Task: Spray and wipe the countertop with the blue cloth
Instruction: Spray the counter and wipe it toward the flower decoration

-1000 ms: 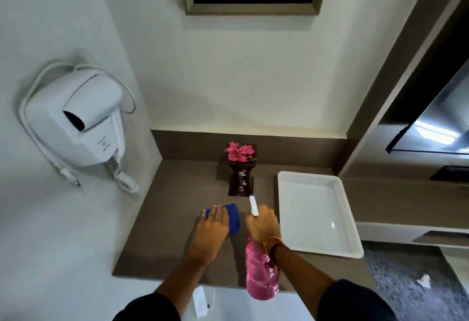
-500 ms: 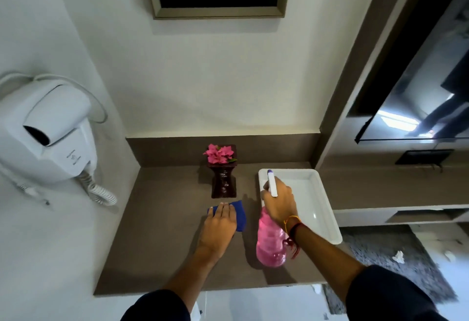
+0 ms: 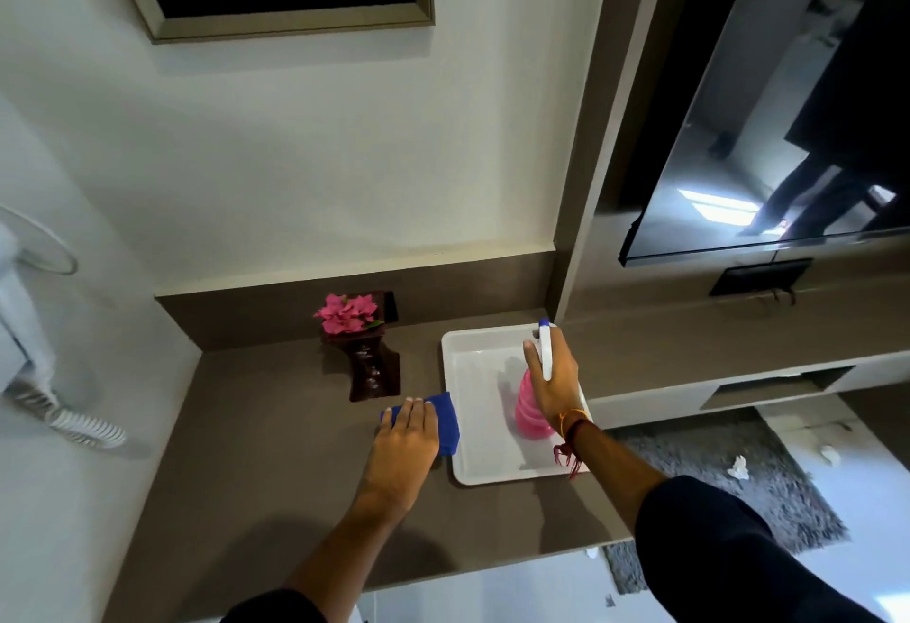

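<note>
My left hand [image 3: 406,445] lies flat, palm down, on the folded blue cloth [image 3: 447,418], pressing it onto the brown countertop [image 3: 256,465] just left of the white tray. Most of the cloth is hidden under the palm. My right hand [image 3: 554,376] grips the neck and white trigger head of a pink spray bottle [image 3: 532,413]. The bottle stands upright over the inside of the tray; whether its base touches the tray I cannot tell.
A white rectangular tray [image 3: 455,425] sits at the counter's right end. A dark vase with pink flowers [image 3: 362,351] stands by the back wall. A wall hair dryer's coiled cord [image 3: 83,428] hangs at left. A dark screen [image 3: 768,130] is on the right wall.
My right hand has carried the pink spray bottle from the counter's front middle rightward and back, over the white tray. My left hand has stayed on the blue cloth.
</note>
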A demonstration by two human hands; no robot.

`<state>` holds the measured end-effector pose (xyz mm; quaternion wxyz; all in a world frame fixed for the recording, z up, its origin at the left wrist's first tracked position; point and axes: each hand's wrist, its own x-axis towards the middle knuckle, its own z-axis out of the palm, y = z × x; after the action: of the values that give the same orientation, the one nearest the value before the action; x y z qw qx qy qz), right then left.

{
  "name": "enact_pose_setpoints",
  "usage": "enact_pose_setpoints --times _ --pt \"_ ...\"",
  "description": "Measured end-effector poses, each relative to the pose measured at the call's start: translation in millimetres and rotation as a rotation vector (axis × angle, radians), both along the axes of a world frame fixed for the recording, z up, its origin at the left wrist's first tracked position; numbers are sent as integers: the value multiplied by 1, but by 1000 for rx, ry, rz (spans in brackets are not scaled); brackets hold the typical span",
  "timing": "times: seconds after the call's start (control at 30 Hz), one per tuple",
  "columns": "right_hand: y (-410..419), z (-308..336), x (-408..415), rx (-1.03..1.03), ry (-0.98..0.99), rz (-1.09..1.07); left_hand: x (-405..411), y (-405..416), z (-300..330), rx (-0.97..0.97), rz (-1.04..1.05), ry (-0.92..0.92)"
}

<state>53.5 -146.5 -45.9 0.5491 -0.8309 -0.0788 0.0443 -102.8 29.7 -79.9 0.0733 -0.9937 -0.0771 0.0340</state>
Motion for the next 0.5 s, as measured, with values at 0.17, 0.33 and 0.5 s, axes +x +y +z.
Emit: enact_pose_setpoints --times 0.17,0.33,0.5 --pt "-9 -3 8 -19 52 87 0 -4 6 11 25 6" --pt "-46 15 28 -351 -68 348 3 -10 21 16 20 -5" --pt "-65 44 47 -906 -580 721 1 -7 41 9 24 -64"
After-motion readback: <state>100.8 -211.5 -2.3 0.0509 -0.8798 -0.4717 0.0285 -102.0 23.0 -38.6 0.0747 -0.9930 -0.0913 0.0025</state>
